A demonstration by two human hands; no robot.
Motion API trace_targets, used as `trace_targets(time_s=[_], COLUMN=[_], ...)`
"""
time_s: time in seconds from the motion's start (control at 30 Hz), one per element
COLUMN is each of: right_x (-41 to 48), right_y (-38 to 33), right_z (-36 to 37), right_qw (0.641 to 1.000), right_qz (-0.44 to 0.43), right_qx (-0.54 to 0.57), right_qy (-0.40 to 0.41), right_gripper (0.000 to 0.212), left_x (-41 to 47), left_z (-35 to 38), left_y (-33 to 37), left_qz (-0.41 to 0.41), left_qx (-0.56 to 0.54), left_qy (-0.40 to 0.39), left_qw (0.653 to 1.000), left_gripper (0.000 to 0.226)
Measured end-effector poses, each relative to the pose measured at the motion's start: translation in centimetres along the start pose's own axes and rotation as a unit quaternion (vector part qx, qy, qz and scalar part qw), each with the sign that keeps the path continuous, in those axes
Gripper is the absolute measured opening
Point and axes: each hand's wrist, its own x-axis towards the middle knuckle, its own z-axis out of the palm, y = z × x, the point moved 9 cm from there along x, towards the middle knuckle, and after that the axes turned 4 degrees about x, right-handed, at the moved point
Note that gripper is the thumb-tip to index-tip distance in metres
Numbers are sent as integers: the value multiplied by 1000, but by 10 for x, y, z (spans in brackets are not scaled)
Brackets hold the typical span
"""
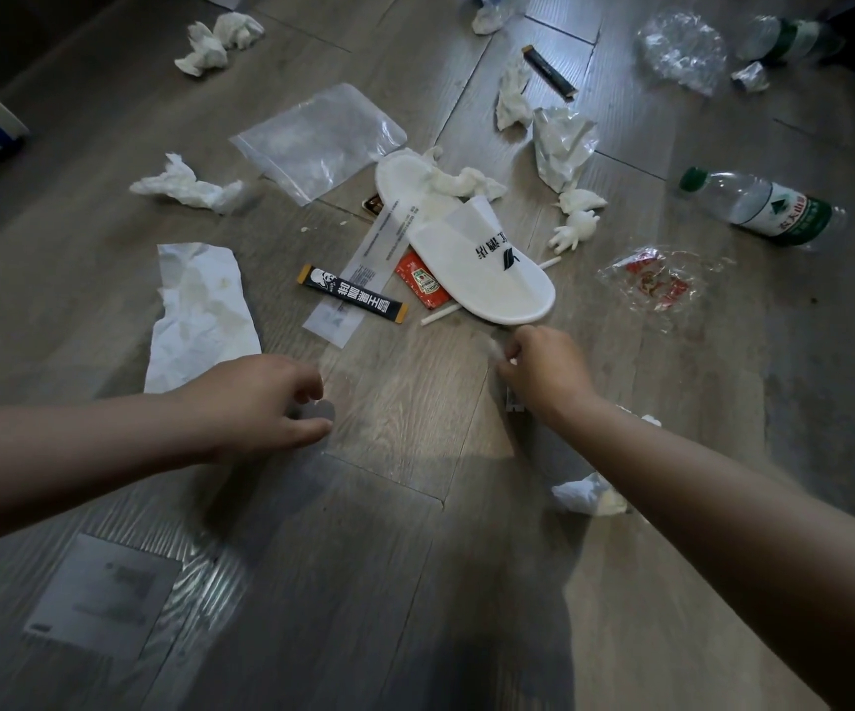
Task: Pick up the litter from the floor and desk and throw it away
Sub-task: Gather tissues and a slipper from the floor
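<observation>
scrap [494, 348] pinched in right hand [543, 374], left hand [261, 402] loosely curled.

Grey wood-plank floor [405, 556] with glare patches, dim corners.

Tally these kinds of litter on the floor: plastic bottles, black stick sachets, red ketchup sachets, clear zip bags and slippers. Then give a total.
Plastic bottles: 2
Black stick sachets: 2
Red ketchup sachets: 1
Clear zip bags: 1
Slippers: 1
Total: 7
</observation>
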Motion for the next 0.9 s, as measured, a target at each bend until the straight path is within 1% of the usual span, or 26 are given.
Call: trace_targets(time_s=[0.07,0.1,0.2,0.27,0.37,0.47,0.5,0.6,0.67,0.7,0.73,0.8,0.9], right_x=[-2,-4,-18,-35,-72,-106,-114,-126,-128,-130,-131,-135,-141], right_y=[-3,-3,6,21,53,78,82,88,92,95,98,104,107], right_z=[0,-1,-13,-28,-58,-70,-68,-47,-28,-20,-14,-7,-9], right_qw=[1000,1000,992,985,987,993,995,999,999,999,997,991,975], right_qz=[-2,-2,31,59,87,92,83,45,14,7,11,25,37], right_qx=[-15,-4,116,152,121,44,24,13,29,50,77,126,205], right_qy=[-22,-29,-40,-50,-65,-52,-41,-5,6,13,21,36,73], right_gripper=[23,21,13,13,14,13,14,13,10,4,8,33,49], left_x=[0,0,0,0,-1,-2,-1,-1,-3,-4,-5,-6,-5], left_z=[1,1,0,-1,-2,-3,-3,-3,-3,-2,-2,-3,-3], left_y=[3,4,6,6,10,20,25,38,43,44,44,42,36], left_qz=[3,5,8,9,16,27,32,45,47,47,46,41,32], left_qx=[1,4,4,2,6,16,19,32,38,40,42,41,31], left_qy=[-2,-1,4,9,12,14,14,5,-3,-4,-4,-4,-4], left_qw=[1000,1000,1000,1000,1000,999,999,998,998,998,998,998,999], left_gripper=[38,39,40,41,41,38,38,37,36,35,35,33,33])
